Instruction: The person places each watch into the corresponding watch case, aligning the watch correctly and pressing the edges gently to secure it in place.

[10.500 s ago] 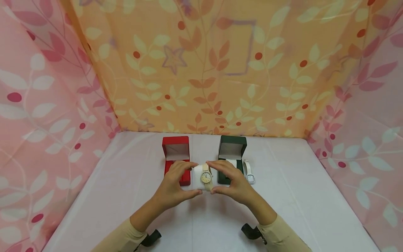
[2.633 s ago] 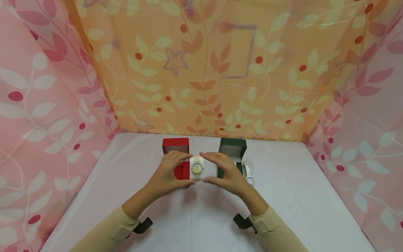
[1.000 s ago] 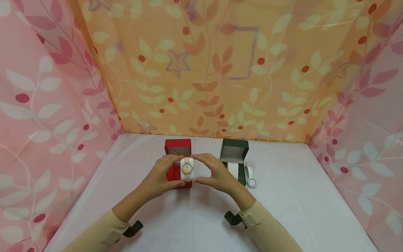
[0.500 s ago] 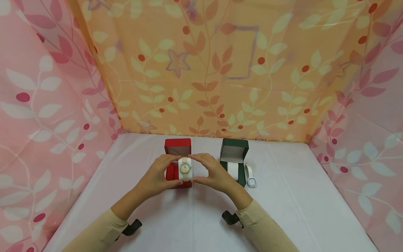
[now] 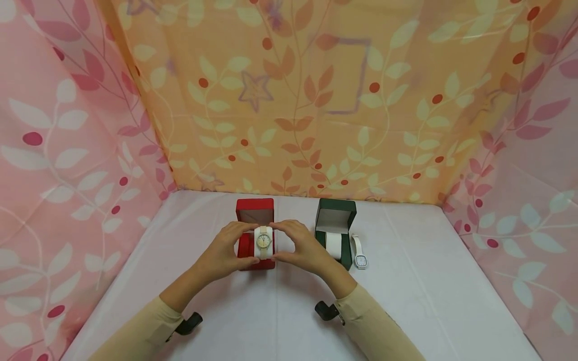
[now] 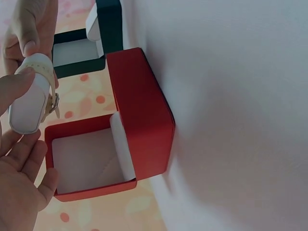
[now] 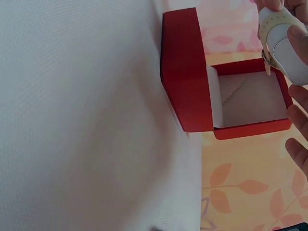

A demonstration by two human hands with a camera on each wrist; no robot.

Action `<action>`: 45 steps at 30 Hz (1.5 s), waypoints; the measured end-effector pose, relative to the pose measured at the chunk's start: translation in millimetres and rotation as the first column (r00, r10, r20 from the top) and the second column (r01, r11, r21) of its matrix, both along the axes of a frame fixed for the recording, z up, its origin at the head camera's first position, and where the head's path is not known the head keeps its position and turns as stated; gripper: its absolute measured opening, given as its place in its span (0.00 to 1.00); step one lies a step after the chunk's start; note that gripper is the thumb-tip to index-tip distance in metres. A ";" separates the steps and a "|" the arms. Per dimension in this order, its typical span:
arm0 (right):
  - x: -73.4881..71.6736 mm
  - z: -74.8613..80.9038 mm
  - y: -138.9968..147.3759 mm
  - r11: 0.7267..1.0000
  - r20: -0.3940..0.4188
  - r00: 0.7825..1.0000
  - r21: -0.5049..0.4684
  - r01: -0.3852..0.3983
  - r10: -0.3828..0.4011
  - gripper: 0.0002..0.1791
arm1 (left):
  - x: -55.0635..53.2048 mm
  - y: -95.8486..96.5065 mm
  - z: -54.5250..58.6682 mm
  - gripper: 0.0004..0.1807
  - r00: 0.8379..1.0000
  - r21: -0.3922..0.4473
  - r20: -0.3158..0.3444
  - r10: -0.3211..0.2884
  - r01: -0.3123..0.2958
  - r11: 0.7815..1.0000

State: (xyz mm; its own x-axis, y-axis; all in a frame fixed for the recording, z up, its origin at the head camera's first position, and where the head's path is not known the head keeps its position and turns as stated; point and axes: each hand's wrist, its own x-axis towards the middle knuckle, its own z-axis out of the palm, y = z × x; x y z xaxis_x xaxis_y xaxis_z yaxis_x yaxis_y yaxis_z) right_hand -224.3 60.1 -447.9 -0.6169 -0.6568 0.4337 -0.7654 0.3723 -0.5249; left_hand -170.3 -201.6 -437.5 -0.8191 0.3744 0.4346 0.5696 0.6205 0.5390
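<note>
Both hands hold a white watch cushion [image 6: 26, 113] wrapped with a cream-strapped wristwatch [image 5: 264, 241], raised in front of the open red watch box [image 5: 256, 204]. In the head view, my left hand [image 5: 221, 253] pinches the cushion's left side between thumb and fingers. On the opposite side, my right hand [image 5: 304, 250] does the same. The round dial faces up toward the head camera. Seen from the left wrist, the strap's buckle [image 6: 54, 101] hangs loosely at the cushion's side. The hands and cushion partly cover the red box's inside.
To the right stands an open green watch box [image 5: 335, 205] with a white cushion [image 5: 333, 244] inside. A white watch with a squarish dial [image 5: 360, 260] lies beside it on the white-covered table [image 5: 406, 281]. Leaf-patterned cloth [image 5: 289, 100] encloses the back and sides.
Both hands and the cushion with the cream-strapped watch have moved left, from between the boxes to the red box. The green box's cushion has come into view. Over the last half second they shift only slightly.
</note>
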 end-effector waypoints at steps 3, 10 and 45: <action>-1.1 -2.1 -1.5 1.000 0.017 1.000 -0.002 0.001 -0.001 0.44 | -1.8 -1.5 -2.8 0.43 1.000 -0.006 -0.001 -0.006 0.006 1.000; -3.2 -6.2 -3.5 1.000 0.032 0.999 -0.002 0.006 -0.006 0.46 | -3.6 -3.1 -5.6 0.44 1.000 -0.011 -0.008 -0.012 0.012 1.000; -20.5 -28.3 -21.1 0.997 0.122 0.990 0.047 0.067 -0.073 0.45 | -16.0 -11.1 -14.3 0.45 0.990 -0.082 0.132 0.059 -0.048 0.995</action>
